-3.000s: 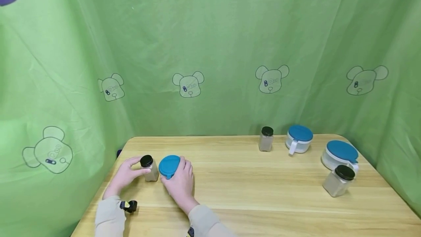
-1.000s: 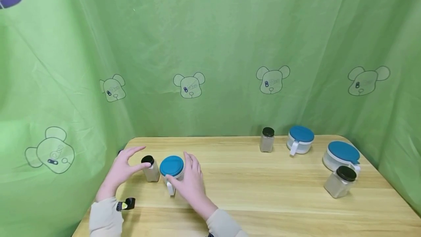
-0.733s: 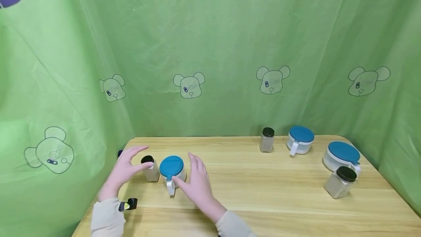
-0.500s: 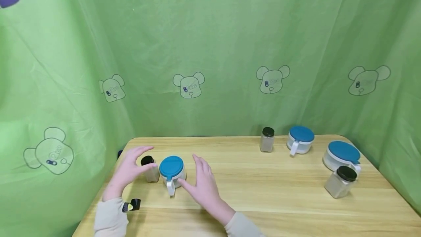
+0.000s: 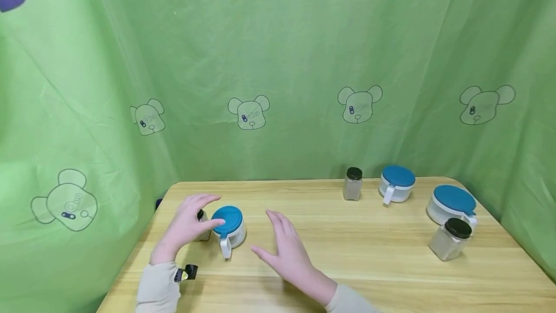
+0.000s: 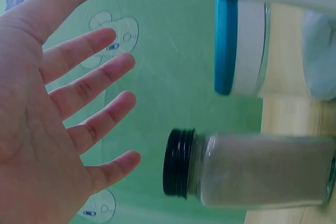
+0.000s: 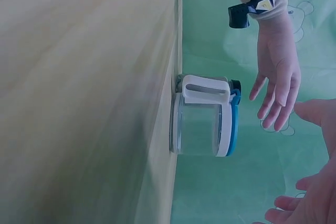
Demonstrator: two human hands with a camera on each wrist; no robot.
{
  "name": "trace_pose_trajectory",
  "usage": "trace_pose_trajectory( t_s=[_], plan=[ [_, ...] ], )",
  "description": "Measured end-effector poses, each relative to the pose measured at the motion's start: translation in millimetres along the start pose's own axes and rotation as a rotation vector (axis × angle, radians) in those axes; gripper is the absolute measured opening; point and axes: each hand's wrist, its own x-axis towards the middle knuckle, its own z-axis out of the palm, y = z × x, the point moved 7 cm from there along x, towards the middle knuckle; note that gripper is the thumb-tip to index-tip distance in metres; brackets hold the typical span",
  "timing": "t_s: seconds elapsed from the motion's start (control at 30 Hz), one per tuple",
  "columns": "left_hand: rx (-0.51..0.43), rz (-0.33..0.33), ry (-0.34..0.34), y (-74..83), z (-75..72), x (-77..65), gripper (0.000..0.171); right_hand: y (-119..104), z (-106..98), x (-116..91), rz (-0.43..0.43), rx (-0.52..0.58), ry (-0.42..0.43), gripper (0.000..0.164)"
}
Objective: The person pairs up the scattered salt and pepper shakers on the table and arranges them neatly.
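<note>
My left hand [image 5: 191, 221] hovers with spread fingers over a black-lidded glass jar [image 5: 204, 232], hiding most of it, and its thumb overlaps the blue lid of a handled container [image 5: 230, 223]. The left wrist view shows the whole jar [image 6: 262, 170] standing apart from the fingertips, with powdery contents. Beside it is the container's blue lid [image 6: 226, 38]. My right hand [image 5: 288, 252] is raised to the right of the container, fingers extended, touching nothing. In the right wrist view the clear container [image 7: 202, 127] stands on the table with its white handle [image 7: 207, 88] showing.
At the table's [image 5: 326, 235] back right stand another black-lidded jar [image 5: 352, 187] and a blue-lidded handled container [image 5: 396, 185]. Farther right, a third such container [image 5: 451, 202] sits behind a jar [image 5: 449, 240]. A green curtain [image 5: 295, 62] closes off the back and sides.
Both hands have let go: the left opened off the jar and drifted right above it; the right left the container and moved right, uncovering its handle. Jar and container stay in place.
</note>
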Motion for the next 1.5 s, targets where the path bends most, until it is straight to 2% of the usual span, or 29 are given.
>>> trace_pose_trajectory(
  t_s=[0.3, 0.6, 0.97, 1.13, 1.33, 1.5],
  plan=[
    [0.006, 0.052, -0.014, 20.0, 8.7, 2.2, 0.061, 10, -20, -12, -0.014, -0.022, -0.018, 0.086],
    [-0.007, 0.052, -0.068, 37.0, 23.5, 2.9, 0.058, 29, -41, -25, -0.032, -0.079, 0.014, 0.087],
    [0.006, 0.170, -0.110, 64.3, 42.1, 4.6, 0.061, 58, -71, -40, -0.018, -0.095, 0.026, 0.083],
    [0.009, 0.185, -0.129, 74.9, 47.6, 3.7, 0.061, 71, -81, -47, -0.013, -0.098, 0.018, 0.082],
    [0.038, 0.254, -0.126, 89.4, 56.0, 1.1, 0.059, 81, -94, -56, -0.020, -0.113, 0.005, 0.080],
    [0.048, 0.266, -0.150, 99.3, 64.2, 0.4, 0.060, 90, -103, -62, -0.030, -0.118, -0.005, 0.080]
  ],
)
